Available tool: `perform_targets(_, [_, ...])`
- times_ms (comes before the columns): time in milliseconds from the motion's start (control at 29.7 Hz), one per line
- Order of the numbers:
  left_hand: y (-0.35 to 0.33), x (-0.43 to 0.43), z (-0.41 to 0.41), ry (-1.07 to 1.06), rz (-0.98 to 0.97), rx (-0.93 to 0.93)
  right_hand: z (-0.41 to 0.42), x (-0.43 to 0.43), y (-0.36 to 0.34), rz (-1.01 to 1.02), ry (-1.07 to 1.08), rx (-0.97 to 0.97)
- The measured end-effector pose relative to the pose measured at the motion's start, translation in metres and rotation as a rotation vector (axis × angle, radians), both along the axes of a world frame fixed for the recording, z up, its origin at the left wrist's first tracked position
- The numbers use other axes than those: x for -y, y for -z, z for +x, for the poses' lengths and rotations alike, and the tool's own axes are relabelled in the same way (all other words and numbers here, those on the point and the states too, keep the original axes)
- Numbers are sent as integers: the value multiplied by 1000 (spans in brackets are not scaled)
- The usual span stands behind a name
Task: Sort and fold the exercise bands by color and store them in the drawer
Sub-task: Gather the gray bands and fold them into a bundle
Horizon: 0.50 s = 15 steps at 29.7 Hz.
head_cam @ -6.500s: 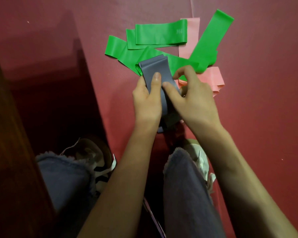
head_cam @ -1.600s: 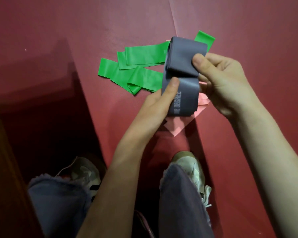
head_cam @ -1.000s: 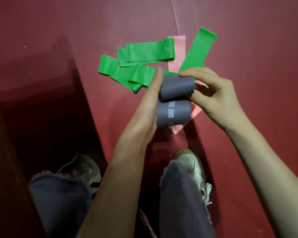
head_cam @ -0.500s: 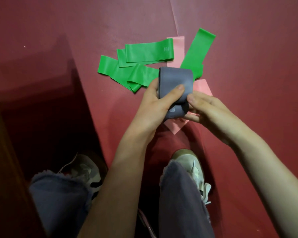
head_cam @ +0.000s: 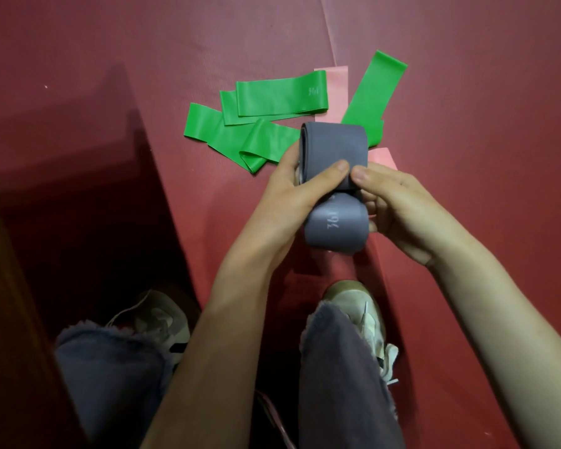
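Grey band (head_cam: 334, 144): hanging in mid-air above the floor, in front of the knees, folded over on itself into a thick flat bundle. A lower lobe with pale lettering is bulging out beneath the grip.

Left hand (head_cam: 297, 196) is wrapping the bundle from the side, thumb lying across the front face and pinning the layers. Right hand (head_cam: 402, 212) is curling round the opposite edge, thumb meeting the left thumb at the fold, fingers cupping the lower lobe from behind. Both are gripping it; neither is open.

Handling, as a judgement: light, soft, rubbery stuff, likely springing back wherever it is released. Best taken across the whole stack at the fold, squeezing all layers together, not by one loose end.

Behind it, green bands (head_cam: 280, 97) are lying loose and overlapping on the red floor mat (head_cam: 467, 176), one of them twisted. Pink bands (head_cam: 336, 89) are showing from beneath, also unfolded. No drawer is showing. Nearer the camera: frayed jeans (head_cam: 340, 384) and pale shoes (head_cam: 360, 306).
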<state>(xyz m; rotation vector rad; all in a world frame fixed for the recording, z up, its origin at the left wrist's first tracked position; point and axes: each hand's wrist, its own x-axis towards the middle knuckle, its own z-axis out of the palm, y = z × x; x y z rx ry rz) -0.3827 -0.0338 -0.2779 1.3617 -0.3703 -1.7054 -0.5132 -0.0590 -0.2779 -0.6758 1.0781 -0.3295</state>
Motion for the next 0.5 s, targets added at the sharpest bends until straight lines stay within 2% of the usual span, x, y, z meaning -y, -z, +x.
perform_targets(135, [7,-4,2,-22,161,-185,1,2,5,27,144,80])
perform_targets(235, [10,-7,-1,92,345,42,1,9,7,-23,234,75])
perform_targets(370, [20,-2,-4,66,440,228,-5,11,14,-143,127,-8])
perform_targets(437, [19,2,0,72,444,203,-6,6,17,-177,72,-39])
perform_targets(504, [19,3,2,49,447,81,-6,0,19,-201,48,-29])
